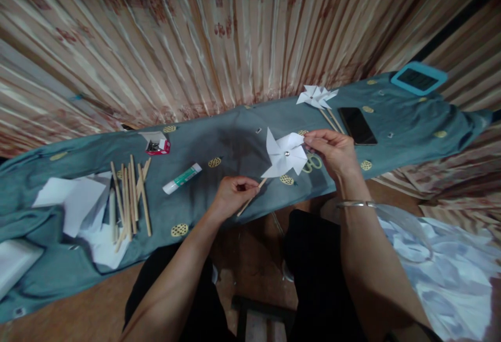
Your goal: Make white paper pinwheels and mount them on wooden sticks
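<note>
A white paper pinwheel [282,158] with a metal pin at its centre is held up over the cloth-covered table. My left hand [235,196] pinches its wooden stick [250,199], which slants down to the lower left. With thumb and fingertips, my right hand [332,151] grips the tip of one paper blade at the upper right. Just behind that blade lie scissors with pale green handles [313,163], partly hidden by the pinwheel and my hand.
Left of my hands lie a glue stick [182,178], a small open box of metal pins [157,144], several wooden sticks [131,196] and white paper pieces [78,198]. Further right are finished-looking pinwheels [316,96], a black phone [357,125] and a blue-framed device [418,78]. A curtain [235,34] hangs behind.
</note>
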`<state>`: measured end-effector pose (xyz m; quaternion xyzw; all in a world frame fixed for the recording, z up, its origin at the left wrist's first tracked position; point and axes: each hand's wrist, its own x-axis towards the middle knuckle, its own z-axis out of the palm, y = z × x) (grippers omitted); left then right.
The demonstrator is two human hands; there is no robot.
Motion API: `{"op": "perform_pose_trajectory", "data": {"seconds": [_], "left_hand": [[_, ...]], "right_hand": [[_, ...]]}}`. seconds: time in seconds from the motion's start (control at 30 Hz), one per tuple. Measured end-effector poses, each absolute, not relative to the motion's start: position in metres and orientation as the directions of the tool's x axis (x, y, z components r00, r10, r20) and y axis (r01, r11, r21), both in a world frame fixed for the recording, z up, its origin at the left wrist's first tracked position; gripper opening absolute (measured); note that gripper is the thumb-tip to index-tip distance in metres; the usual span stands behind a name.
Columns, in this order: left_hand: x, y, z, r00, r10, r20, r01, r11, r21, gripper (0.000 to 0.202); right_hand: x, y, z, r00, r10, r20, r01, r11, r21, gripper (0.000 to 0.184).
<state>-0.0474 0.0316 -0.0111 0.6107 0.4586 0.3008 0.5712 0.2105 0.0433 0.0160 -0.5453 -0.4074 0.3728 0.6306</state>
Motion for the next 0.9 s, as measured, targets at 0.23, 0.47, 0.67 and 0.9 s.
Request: {"op": "perform_pose_trajectory", "data": {"seconds": [0.23, 0.47, 0.67, 0.9], "left_hand": [[-0.047, 0.033, -0.01, 0.341, 0.926, -0.16, 0.173, 0.106, 0.979, 0.01], [-0.046, 0.035, -0.012, 0.272, 0.946, -0.177, 0.063, 0.166, 0.984, 0.013], [-0.046, 0.036, -0.013, 0.248, 0.955, -0.16, 0.04, 0.155, 0.987, 0.014], [-0.046, 0.036, -0.009, 0.211, 0.963, -0.17, -0.016, 0.177, 0.984, 0.013]], "right_hand": [[0.209, 0.044, 0.015, 0.379, 0.922, 0.076, -0.004, 0.083, -0.997, 0.021], [0.202, 0.044, 0.015, 0.354, 0.934, 0.042, -0.056, 0.066, -0.996, 0.022], [0.197, 0.043, 0.018, 0.343, 0.939, -0.011, -0.095, 0.023, -0.995, 0.026], [0.185, 0.042, 0.023, 0.297, 0.952, -0.08, -0.141, -0.039, -0.989, 0.03]]}}
